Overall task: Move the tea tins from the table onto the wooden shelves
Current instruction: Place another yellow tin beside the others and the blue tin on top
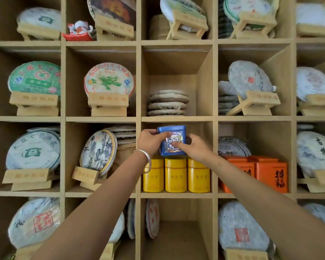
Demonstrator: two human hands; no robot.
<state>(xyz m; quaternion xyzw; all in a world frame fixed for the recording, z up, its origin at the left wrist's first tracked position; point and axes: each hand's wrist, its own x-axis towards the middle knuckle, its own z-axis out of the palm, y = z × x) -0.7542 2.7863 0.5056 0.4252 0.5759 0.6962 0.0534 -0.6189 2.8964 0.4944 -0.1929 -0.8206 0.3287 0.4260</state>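
Just below your grip, the wooden shelves (176,194) carry three yellow tins (175,175) side by side; right of it, in the next compartment, stand two orange tins (270,175).

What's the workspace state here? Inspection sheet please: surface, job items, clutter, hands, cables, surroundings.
Surface: wooden shelves, grid of open compartments; table not in view.
Job's things: blue tin held over three yellow tins, same compartment; whether it rests on them cannot be told. Orange tins in the next compartment to the right.
Clutter: cat figurine in a top compartment.
Grippers: left hand and right hand both grip the blue tin; bracelet on left wrist.
Cables: nothing seen.
Surroundings: wrapped tea cakes on wooden stands, some stacked flat.
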